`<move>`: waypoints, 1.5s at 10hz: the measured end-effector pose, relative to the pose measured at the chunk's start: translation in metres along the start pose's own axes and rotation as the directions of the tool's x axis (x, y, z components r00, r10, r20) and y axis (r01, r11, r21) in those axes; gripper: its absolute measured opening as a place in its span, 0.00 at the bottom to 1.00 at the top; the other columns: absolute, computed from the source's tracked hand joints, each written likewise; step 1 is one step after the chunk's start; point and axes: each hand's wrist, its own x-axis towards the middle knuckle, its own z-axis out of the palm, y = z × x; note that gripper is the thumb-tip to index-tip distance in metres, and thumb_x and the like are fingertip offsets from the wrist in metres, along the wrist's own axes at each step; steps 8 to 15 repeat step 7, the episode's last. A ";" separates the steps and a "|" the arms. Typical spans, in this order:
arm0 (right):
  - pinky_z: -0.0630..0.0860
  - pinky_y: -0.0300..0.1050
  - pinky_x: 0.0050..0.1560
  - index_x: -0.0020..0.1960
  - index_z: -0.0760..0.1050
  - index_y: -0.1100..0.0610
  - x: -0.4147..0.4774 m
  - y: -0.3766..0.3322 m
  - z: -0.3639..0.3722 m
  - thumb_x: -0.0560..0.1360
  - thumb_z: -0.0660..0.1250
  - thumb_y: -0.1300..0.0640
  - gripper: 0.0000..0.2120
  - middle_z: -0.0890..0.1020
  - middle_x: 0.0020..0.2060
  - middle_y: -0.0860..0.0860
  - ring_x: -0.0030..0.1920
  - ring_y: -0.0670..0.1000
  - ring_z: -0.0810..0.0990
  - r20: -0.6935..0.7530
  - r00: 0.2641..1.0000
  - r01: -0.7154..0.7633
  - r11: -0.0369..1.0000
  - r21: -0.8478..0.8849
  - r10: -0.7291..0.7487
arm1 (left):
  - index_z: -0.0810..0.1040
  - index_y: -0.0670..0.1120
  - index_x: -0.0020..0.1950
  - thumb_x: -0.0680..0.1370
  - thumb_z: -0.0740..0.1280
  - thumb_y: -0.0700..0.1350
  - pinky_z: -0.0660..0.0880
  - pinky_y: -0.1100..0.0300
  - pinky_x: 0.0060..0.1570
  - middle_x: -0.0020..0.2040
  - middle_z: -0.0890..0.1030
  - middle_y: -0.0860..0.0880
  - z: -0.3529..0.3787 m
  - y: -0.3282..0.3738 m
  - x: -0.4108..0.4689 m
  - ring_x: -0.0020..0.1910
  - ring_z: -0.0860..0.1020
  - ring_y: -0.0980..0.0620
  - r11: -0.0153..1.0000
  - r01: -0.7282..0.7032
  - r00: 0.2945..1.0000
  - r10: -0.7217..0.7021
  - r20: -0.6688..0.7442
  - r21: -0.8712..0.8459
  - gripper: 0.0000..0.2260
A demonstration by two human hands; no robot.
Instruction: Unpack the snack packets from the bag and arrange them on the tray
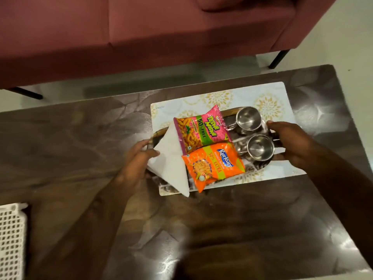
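Observation:
An oval steel tray (228, 114) rests on a patterned placemat on the table. On it lie a pink and green snack packet (199, 130) and, nearer to me, an orange snack packet (214, 166). Two steel cups (249, 118) (260, 147) stand at the tray's right side. A folded white napkin (171, 160) covers the left end. My left hand (139, 158) grips the tray's left edge with the thumb on the napkin. My right hand (290, 142) holds the tray's right edge beside the cups. No bag is in view.
The placemat (270, 98) lies on a dark glossy table (80, 138). A white perforated basket (11, 239) sits at the lower left edge. A dark red sofa (141, 31) stands behind the table, and pale floor shows at the right.

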 end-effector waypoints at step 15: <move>0.82 0.52 0.38 0.62 0.77 0.48 0.047 0.017 -0.039 0.78 0.63 0.46 0.14 0.82 0.51 0.51 0.49 0.54 0.82 -0.128 0.991 0.027 0.999 -0.035 -0.031 | 0.69 0.53 0.74 0.77 0.70 0.44 0.78 0.50 0.50 0.69 0.74 0.44 0.067 0.030 0.031 0.64 0.75 0.40 0.915 -0.037 0.987 0.096 -0.128 0.403 0.26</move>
